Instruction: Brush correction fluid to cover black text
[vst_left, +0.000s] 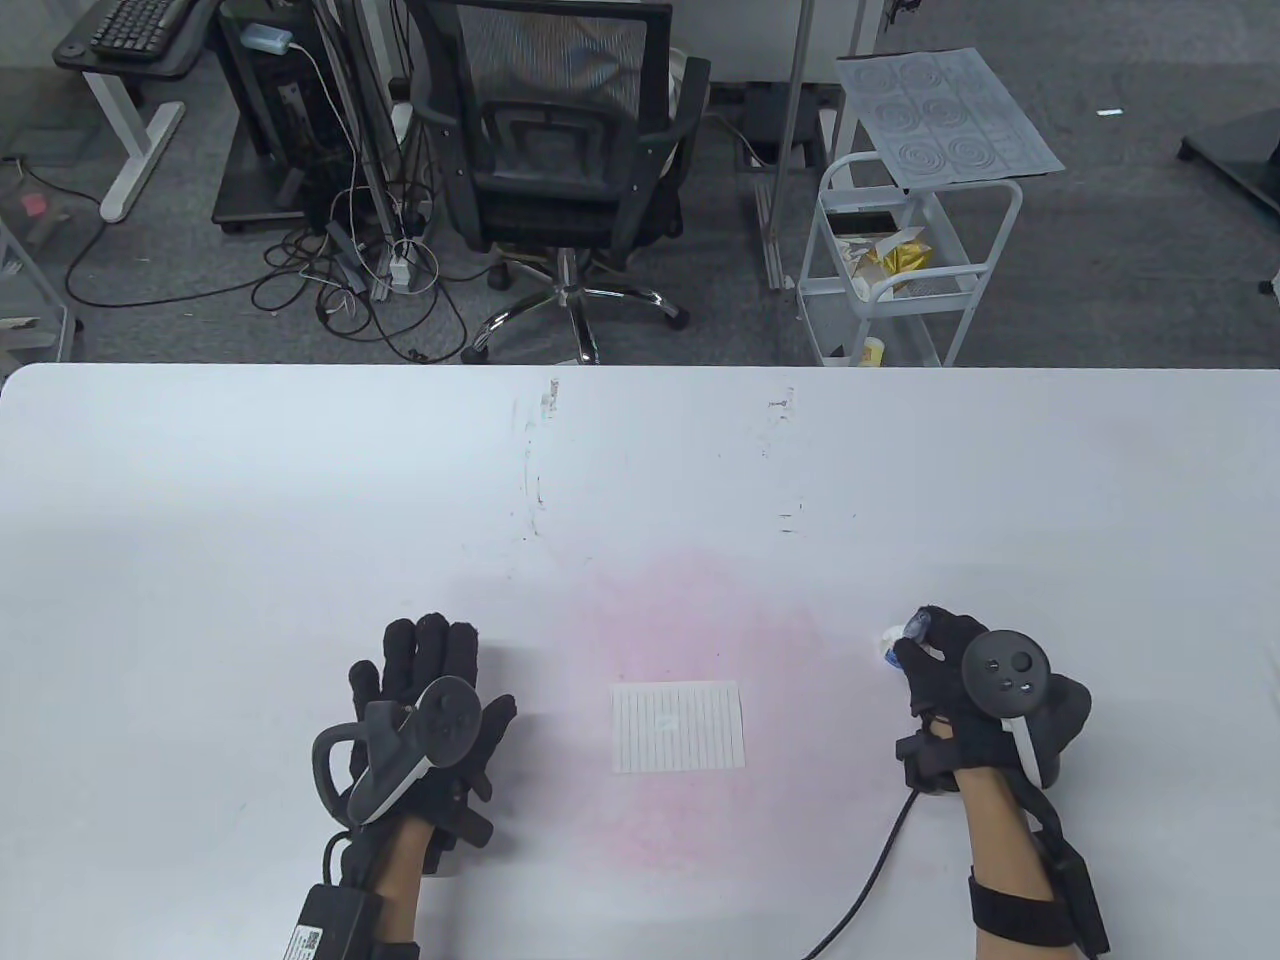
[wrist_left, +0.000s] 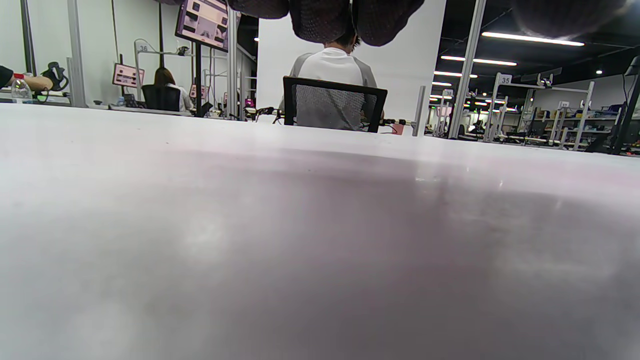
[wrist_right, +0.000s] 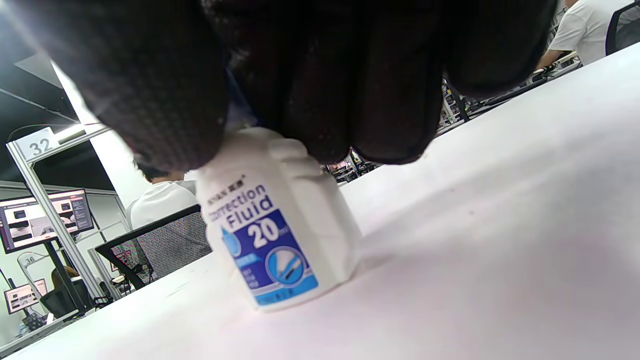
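A: Looking down at the tabletop (vst_left: 200, 500), where is the correction fluid bottle (vst_left: 893, 642)?

B: It stands at about 4 o'clock from the middle of the tabletop, near the right side. The right hand (vst_left: 960, 690) grips it from above. In the right wrist view the gloved fingers (wrist_right: 325, 100) close over the top of the bottle (wrist_right: 280, 225), and its base rests on the white surface. The label reads "Correction Fluid 20".

A: And the paper with the text?

B: The lined paper (vst_left: 680, 726) lies flat at about 6 o'clock, between the two hands and apart from both. I see a small mark near its middle, but it is too small to tell what it is.

A: What does the left hand (vst_left: 430, 700) do?

B: It rests flat on the tabletop at about 8 o'clock, fingers stretched out and holding nothing. In the left wrist view only its fingertips (wrist_left: 320, 15) show at the top edge, above the bare surface.

A: Anything beyond the tabletop?

B: A black office chair (vst_left: 560, 130) stands at 12 o'clock, and a white cart (vst_left: 900, 270) at 1 o'clock.
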